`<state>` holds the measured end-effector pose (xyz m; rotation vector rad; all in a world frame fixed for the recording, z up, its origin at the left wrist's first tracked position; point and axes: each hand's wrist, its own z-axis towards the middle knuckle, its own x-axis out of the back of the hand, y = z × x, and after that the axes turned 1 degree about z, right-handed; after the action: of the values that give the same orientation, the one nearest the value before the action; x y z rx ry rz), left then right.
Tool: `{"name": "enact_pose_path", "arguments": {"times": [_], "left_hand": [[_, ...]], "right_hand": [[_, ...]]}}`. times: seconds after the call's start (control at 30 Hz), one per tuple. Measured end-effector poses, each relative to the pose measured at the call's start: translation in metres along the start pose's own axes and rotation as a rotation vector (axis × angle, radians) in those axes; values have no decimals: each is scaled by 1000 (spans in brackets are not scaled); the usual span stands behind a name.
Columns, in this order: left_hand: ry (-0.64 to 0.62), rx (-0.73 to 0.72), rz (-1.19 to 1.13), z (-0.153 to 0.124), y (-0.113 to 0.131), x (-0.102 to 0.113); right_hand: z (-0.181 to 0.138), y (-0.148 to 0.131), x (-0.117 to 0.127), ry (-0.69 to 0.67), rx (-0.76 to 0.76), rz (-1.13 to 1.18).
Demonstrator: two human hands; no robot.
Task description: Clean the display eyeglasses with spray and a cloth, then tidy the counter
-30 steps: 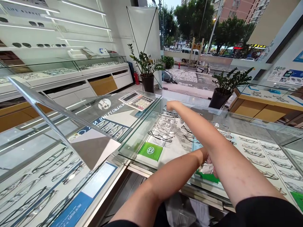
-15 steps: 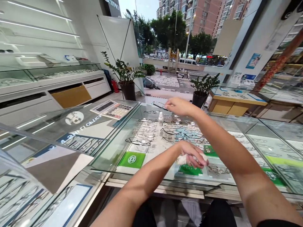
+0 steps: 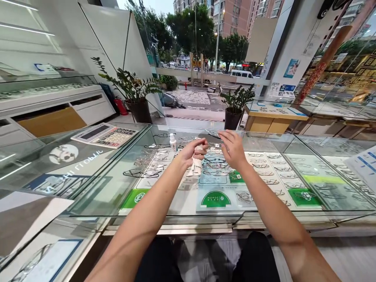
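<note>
Centrally, left hand point(image 3: 190, 153) is clenching cloth point(image 3: 196, 167), right hand point(image 3: 234, 150) pinching glasses point(image 3: 214, 134), narrow gap between; counter's front edge point(image 3: 179, 216) is running lower-frame.

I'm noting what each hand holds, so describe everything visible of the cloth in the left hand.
The cloth is off-white and looks like thin, soft fabric. It is crumpled: a bunched part shows between the curled fingers of the left hand, and a creased end hangs loosely below. It is over the glass counter, right of the white bottle in the picture. Only the hand clearly touches it; whether its lower end meets the glass cannot be told.
</note>
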<state>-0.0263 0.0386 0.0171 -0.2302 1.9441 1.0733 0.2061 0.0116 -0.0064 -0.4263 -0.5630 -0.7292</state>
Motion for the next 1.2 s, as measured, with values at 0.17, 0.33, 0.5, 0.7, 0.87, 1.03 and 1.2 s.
{"name": "enact_pose_path", "arguments": {"times": [0.17,0.33,0.5,0.7,0.87,1.03,1.2], "left_hand": [[14,86,12,1,-7,0],[-22,94,-24,-1,-8,0],[4,-132,285,4,-15,6],[68,-387,725,8,-26,7],[59,-368,872,6,-27,8],[97,-382,864,8,-27,9],[106,-363,709,12,-23,11]], "right_hand": [[-4,-11,-11,-78,69,-9],[-6,-18,-15,-94,123,-16],[-7,-20,-16,35,21,114],[-5,-4,-27,47,-580,776],[-7,10,-34,-80,-895,1249],[-5,8,-32,-106,-1012,1519],[-4,14,-27,-88,-1020,1639]]}}
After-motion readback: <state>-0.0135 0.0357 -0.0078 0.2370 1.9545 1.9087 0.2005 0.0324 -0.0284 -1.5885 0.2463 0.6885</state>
